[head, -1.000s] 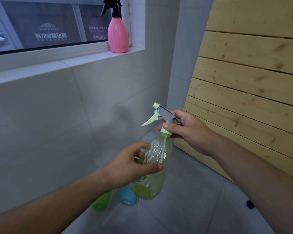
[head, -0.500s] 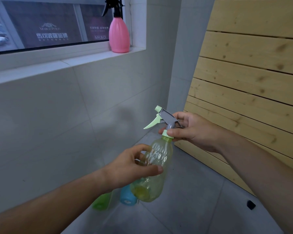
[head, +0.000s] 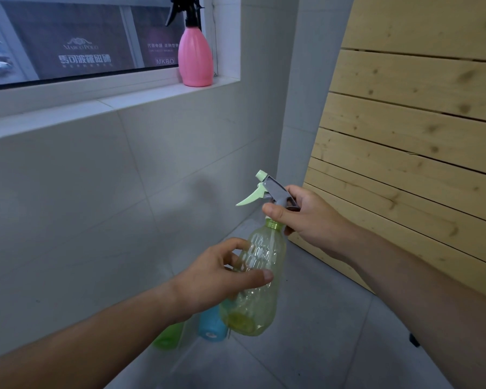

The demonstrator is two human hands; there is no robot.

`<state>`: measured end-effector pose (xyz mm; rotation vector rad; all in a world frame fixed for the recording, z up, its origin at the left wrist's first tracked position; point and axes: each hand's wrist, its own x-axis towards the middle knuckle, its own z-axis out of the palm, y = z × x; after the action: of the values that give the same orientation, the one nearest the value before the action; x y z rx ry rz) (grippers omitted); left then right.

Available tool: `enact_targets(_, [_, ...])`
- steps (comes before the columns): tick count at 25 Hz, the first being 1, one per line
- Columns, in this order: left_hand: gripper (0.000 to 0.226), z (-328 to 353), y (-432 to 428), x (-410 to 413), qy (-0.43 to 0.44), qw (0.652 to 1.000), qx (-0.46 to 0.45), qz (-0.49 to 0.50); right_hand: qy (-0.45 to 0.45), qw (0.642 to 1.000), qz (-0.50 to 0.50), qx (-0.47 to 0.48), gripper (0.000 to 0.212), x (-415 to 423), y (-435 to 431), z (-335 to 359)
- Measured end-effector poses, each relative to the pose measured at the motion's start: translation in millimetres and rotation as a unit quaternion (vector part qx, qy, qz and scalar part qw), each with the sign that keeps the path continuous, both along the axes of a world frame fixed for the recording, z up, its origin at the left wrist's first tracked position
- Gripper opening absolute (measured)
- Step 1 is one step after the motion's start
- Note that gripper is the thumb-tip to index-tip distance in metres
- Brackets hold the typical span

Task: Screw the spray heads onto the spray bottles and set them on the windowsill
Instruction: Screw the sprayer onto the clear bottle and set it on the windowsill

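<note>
Centre frame: left hand (head: 219,276) wrapped around translucent yellow-green plastic spray bottle (head: 260,282); right hand (head: 303,217) pinching grey-and-mint trigger spray head (head: 267,190). Best to hold body still, twist collar square until snug.

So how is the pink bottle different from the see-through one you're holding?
The pink bottle is solid-coloured with a black sprayer; the see-through bottle is yellowish with a grey-and-green sprayer. The pink one stands upright on the windowsill; the see-through one is tilted, held in both hands. Both have trigger sprayers.

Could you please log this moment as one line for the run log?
left hand: holds yellow-green bottle | right hand: grips spray head at neck | pink bottle: on windowsill
</note>
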<state>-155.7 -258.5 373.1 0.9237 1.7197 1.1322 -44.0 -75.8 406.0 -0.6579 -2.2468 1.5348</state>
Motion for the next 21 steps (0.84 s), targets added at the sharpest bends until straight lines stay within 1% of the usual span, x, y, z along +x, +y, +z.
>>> enact_targets(3, [0.049, 1, 0, -2, -0.005, 1.000, 0.000, 0.004, 0.028, 0.995, 0.032, -0.085, 0.032, 2, 5, 4])
enact_targets(4, [0.050, 0, 0, -2, -0.005, 1.000, -0.001, 0.005, 0.032, 0.995, 0.042, -0.088, 0.030, 3, 6, 4])
enact_targets(9, [0.047, -1, -1, 0, -0.030, 1.000, -0.003, 0.004, 0.039, 0.999, 0.032, -0.017, 0.030, 2, 3, -1])
enact_targets(13, [0.044, 4, 0, 0, -0.004, 1.000, 0.009, 0.005, 0.033, 0.999, 0.027, -0.005, 0.028, 1, 3, 3])
enact_targets(15, [0.041, 5, 1, 1, -0.008, 1.000, 0.015, 0.006, 0.035, 0.999, 0.005, 0.019, 0.032, 0, -1, 5])
enact_targets(18, [0.042, 5, 2, 3, -0.014, 1.000, 0.011, 0.002, 0.028, 0.998, -0.033, 0.051, 0.045, -3, -5, -1])
enact_targets(19, [0.042, 5, 2, 2, -0.015, 1.000, 0.009, 0.003, 0.025, 0.998, -0.030, 0.046, 0.045, -3, -6, -2])
enact_targets(21, [0.043, 5, 2, 0, -0.011, 1.000, 0.003, 0.004, 0.042, 0.999, -0.003, -0.023, 0.035, -2, -1, -1])
